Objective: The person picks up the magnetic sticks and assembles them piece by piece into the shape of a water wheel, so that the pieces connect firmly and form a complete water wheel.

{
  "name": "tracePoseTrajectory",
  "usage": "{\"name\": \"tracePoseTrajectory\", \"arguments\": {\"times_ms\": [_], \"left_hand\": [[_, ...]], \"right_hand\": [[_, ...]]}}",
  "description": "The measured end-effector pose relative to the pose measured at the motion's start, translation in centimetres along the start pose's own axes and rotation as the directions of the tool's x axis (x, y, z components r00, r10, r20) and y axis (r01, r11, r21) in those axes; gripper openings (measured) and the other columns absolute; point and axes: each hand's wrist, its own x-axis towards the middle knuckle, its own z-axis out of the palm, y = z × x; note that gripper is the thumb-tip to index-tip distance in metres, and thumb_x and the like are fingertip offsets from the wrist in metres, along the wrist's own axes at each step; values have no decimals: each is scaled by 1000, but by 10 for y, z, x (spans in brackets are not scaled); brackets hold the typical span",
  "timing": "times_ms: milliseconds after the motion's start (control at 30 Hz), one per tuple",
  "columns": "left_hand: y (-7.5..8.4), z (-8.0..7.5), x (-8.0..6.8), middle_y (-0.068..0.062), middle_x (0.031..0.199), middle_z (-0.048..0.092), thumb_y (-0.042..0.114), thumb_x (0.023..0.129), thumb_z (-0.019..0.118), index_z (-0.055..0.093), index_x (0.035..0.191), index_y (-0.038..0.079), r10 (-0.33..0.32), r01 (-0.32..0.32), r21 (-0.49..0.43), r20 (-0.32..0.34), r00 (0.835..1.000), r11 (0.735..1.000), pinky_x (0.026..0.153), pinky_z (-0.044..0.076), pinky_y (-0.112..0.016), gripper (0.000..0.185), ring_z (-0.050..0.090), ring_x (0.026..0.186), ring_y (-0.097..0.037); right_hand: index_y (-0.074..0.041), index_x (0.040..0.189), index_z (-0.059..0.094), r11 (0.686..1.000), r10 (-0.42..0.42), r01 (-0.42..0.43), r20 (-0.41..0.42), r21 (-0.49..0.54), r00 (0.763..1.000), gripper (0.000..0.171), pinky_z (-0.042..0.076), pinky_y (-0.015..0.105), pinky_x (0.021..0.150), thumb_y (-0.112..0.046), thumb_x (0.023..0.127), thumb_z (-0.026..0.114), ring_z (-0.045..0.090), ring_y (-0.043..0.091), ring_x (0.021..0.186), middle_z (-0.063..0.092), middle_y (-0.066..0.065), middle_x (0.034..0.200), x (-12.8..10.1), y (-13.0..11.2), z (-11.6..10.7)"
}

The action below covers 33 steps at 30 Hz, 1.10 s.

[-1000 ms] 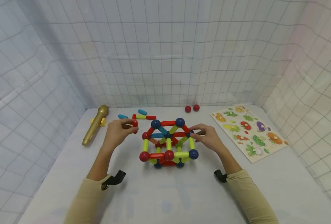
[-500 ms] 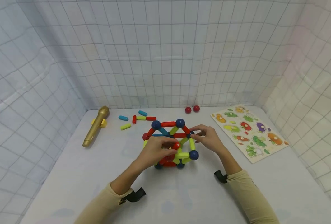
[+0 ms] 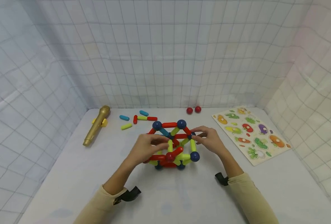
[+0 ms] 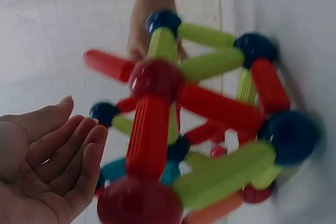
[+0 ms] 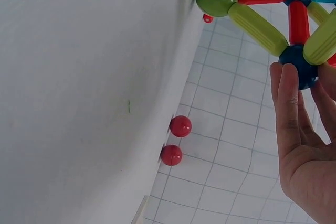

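Note:
A magnetic stick-and-ball structure (image 3: 169, 125) stands mid-table, built of red, yellow-green and blue sticks with red and blue balls. From its front middle red ball (image 3: 170, 157), a red magnetic stick (image 3: 178, 151) juts out up and to the right, its far end free. My left hand (image 3: 146, 147) is beside the structure's left part, overlapping it in the head view; in the left wrist view its fingers are relaxed and hold nothing. At the upper right corner, the fingertips of my right hand (image 3: 208, 140) grip a dark blue magnetic ball (image 5: 298, 66).
Several loose sticks, including a yellow-green stick (image 3: 126, 126), lie behind left of the structure. Two red balls (image 3: 193, 109) sit near the back wall. A gold toy microphone (image 3: 96, 125) lies at left, a vegetable puzzle board (image 3: 250, 133) at right.
My left hand has carried the red stick from the left to the front red ball, let it go there and drawn back slightly left. My right hand has kept its grip at the corner.

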Motion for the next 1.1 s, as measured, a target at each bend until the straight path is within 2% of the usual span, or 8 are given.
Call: {"name": "tracePoseTrajectory", "arguments": {"times_ms": [133, 233, 433, 567, 667, 767, 967, 1100], "left_hand": [[-48, -40, 18, -11, 96, 75, 30, 94, 64, 72, 111, 7, -101, 117, 65, -216, 971, 991, 76, 56, -32, 29, 69, 88, -24], [-96, -63, 35, -19, 105, 72, 24, 97, 61, 70, 113, 0, -161, 231, 209, -303, 939, 950, 76, 56, -40, 31, 68, 93, -33], [-158, -80, 55, -31, 124, 60, 10, 92, 62, 60, 122, -11, -284, 345, 506, -196, 939, 791, 94, 49, -53, 37, 57, 114, -46], [-171, -78, 60, -29, 118, 64, 7, 89, 65, 64, 117, -11, -283, 323, 569, -160, 946, 757, 95, 49, -52, 33, 60, 111, -44], [-172, -76, 57, -27, 111, 68, 5, 87, 66, 67, 110, -10, -278, 323, 551, -166, 946, 770, 90, 51, -50, 28, 63, 103, -41], [-163, -75, 50, -25, 110, 69, 9, 87, 68, 69, 109, -9, -291, 337, 457, -170, 942, 823, 86, 53, -48, 28, 65, 100, -39], [-120, -76, 27, -19, 112, 69, 27, 87, 73, 65, 116, 1, -314, 334, 105, -169, 934, 937, 87, 56, -40, 39, 65, 101, -30], [-86, -72, 4, -16, 117, 67, 27, 89, 72, 59, 128, 8, -246, 242, -48, -112, 963, 969, 90, 56, -39, 46, 65, 105, -28]], "right_hand": [[-9, 119, 67, 1000, 8, -8, -4, -8, 1000, 29, 60, 36, 77, -18, 92, 68, 72, 27, 93, 66, 13, 120, 0, -1, 1], [-8, 119, 67, 1000, 1, -1, -4, -10, 1000, 29, 60, 36, 77, -18, 91, 68, 72, 27, 92, 66, 13, 120, -1, -1, 3], [-7, 120, 67, 1000, 1, -1, 1, 2, 1000, 31, 60, 35, 76, -18, 91, 68, 72, 29, 95, 65, 15, 120, 0, -2, 3], [-6, 121, 66, 1000, 3, -3, 0, 16, 1000, 32, 60, 36, 77, -18, 92, 68, 71, 30, 96, 65, 16, 121, 0, -1, 2], [-6, 122, 66, 1000, 3, -3, 3, 24, 1000, 33, 60, 37, 77, -18, 92, 68, 71, 31, 97, 64, 17, 122, 0, 0, 2], [-6, 122, 66, 1000, -5, 4, 5, 26, 1000, 32, 60, 37, 77, -18, 92, 68, 71, 31, 98, 64, 17, 122, 0, 0, 2], [-7, 121, 66, 1000, -4, 4, 1, 11, 1000, 32, 60, 35, 77, -19, 92, 68, 72, 29, 95, 65, 15, 121, -1, -2, 1], [-8, 121, 65, 1000, 4, -4, 5, -2, 1000, 31, 60, 36, 78, -19, 92, 67, 72, 27, 94, 66, 14, 122, -1, -2, 0]]}}
